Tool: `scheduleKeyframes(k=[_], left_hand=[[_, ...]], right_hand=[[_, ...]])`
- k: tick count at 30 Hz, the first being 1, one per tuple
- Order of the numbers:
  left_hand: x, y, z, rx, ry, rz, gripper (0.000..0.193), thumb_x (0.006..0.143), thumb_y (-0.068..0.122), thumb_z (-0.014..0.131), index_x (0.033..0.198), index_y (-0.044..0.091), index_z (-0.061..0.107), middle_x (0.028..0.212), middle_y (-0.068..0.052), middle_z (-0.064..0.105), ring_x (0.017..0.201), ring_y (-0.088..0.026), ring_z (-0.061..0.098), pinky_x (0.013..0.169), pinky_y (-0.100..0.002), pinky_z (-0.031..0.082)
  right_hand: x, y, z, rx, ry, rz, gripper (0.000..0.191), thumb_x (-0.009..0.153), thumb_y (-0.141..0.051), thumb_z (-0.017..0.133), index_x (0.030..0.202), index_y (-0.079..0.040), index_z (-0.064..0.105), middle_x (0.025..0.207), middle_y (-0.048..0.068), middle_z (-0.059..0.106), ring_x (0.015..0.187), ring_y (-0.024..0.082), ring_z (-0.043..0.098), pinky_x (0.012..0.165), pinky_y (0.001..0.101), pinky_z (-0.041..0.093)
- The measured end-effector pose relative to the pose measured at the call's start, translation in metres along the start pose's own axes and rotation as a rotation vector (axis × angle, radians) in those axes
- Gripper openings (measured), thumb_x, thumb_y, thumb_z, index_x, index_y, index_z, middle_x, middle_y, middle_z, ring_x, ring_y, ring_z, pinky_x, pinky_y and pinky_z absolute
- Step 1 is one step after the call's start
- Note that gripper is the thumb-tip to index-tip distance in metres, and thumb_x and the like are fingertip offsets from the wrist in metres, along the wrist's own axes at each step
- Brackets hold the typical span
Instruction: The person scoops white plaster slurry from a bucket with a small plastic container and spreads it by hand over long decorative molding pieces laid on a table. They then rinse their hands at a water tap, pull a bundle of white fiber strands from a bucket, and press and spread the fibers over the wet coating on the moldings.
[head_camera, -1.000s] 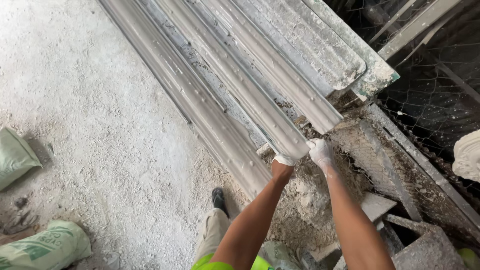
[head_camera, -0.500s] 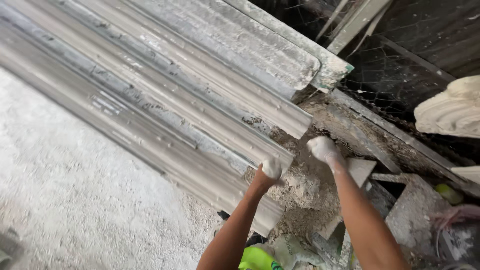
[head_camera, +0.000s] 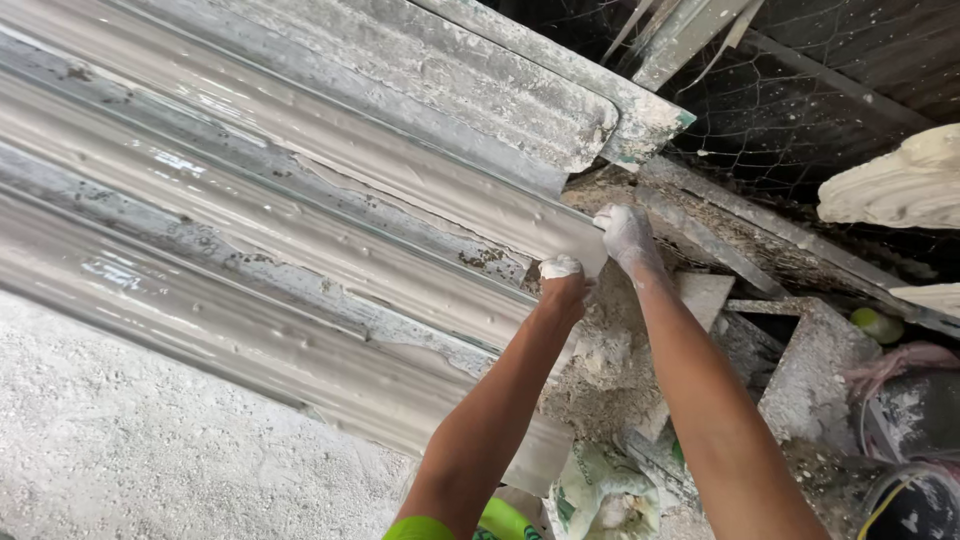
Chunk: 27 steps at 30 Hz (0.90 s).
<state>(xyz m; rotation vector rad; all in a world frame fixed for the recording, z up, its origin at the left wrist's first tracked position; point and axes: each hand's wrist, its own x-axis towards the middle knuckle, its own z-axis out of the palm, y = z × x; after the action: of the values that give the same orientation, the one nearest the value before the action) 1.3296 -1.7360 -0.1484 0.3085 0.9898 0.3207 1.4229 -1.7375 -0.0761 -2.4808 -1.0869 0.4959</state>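
Two plaster-coated hands work at the near end of a long wet moulding (head_camera: 300, 230) that runs diagonally across the bench from upper left. The left hand (head_camera: 562, 285) is clenched in a fist against the end of the moulding, white paste capping its knuckles. The right hand (head_camera: 626, 232), also white with plaster, presses its fingers on the end edge just beside it; whether it grips anything cannot be told. Below the hands sits a crumbly heap of plaster (head_camera: 600, 370). Wire mesh (head_camera: 800, 130) hangs behind, a pale cast piece (head_camera: 900, 185) lies at far right, and a sack (head_camera: 600, 495) rests below.
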Motion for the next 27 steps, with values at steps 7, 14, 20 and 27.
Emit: scheduleKeyframes(k=[7,14,20,27], left_hand=[[-0.001,-0.003,0.002,0.17,0.043,0.088,0.019,0.098,0.029,0.054,0.112,0.016,0.056,0.097,-0.011,0.063,0.074,-0.026,0.063,0.06,-0.039,0.049],[0.015,-0.009,-0.005,0.927,0.216,0.402,0.022,0.092,0.029,0.061,0.109,0.016,0.063,0.104,-0.011,0.066,0.086,-0.028,0.064,0.068,-0.042,0.052],[0.018,-0.002,-0.003,1.569,0.268,0.514,0.024,0.086,0.029,0.067,0.106,0.016,0.069,0.109,-0.011,0.068,0.095,-0.03,0.066,0.075,-0.044,0.054],[0.039,-0.012,-0.007,1.964,0.3,0.623,0.03,0.083,0.035,0.072,0.107,0.017,0.074,0.115,-0.01,0.071,0.106,-0.032,0.067,0.084,-0.048,0.056]], right_hand=[[0.014,0.012,0.004,-0.02,-0.122,0.122,0.021,0.093,-0.024,0.07,0.108,-0.012,0.078,0.109,0.015,0.074,0.101,0.033,0.071,0.092,0.043,0.054],[-0.007,0.011,0.004,-0.397,0.102,-0.309,0.022,0.095,-0.016,0.059,0.102,-0.014,0.08,0.107,0.008,0.076,0.107,0.031,0.067,0.101,0.0478,0.049],[-0.004,0.006,0.007,-0.112,0.158,-0.043,0.025,0.096,-0.027,0.063,0.106,-0.011,0.08,0.106,0.018,0.073,0.101,0.036,0.068,0.097,0.0461,0.052],[-0.058,0.035,0.013,0.271,0.412,-0.026,0.033,0.106,-0.032,0.056,0.119,-0.008,0.074,0.114,0.018,0.074,0.1,0.031,0.072,0.089,0.0433,0.057]])
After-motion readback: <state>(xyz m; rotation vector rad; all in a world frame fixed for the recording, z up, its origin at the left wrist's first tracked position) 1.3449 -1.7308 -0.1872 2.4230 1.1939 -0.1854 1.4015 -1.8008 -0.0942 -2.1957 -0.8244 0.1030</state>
